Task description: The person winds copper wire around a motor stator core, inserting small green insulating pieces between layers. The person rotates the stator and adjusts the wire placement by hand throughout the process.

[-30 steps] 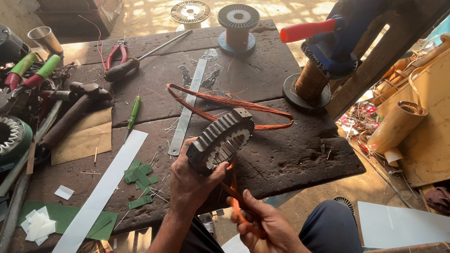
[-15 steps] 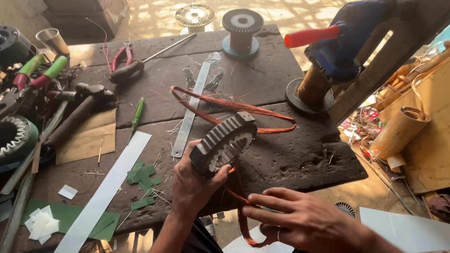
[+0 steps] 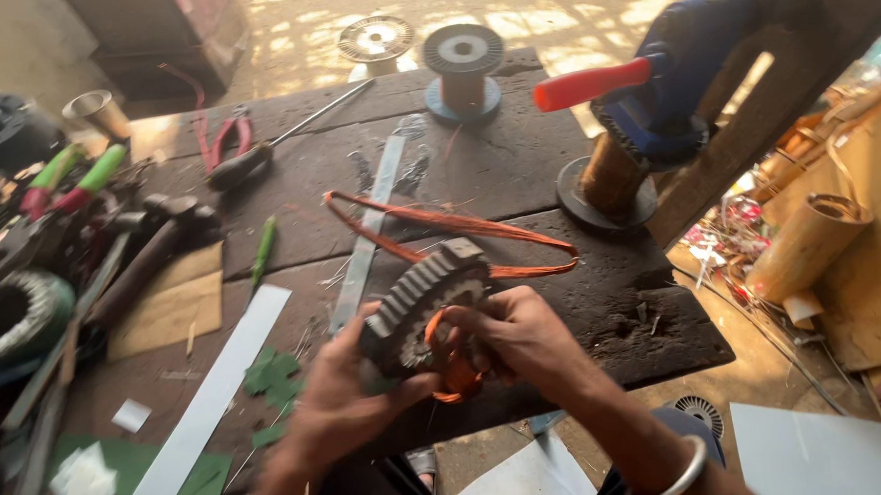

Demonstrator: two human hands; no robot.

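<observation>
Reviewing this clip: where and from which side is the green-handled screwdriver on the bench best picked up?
Probably by the green handle of the screwdriver, pinched across its width from above. It lies flat on the dark bench, handle free on both sides. Both hands, left hand and right hand, are on the toothed motor core.

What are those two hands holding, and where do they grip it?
The left hand grips the slotted metal core from below. The right hand holds the copper wire coil against its face.

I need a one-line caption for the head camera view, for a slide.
Both hands, left hand and right hand, hold a toothed motor core with copper wire coil over a cluttered workbench.
</observation>
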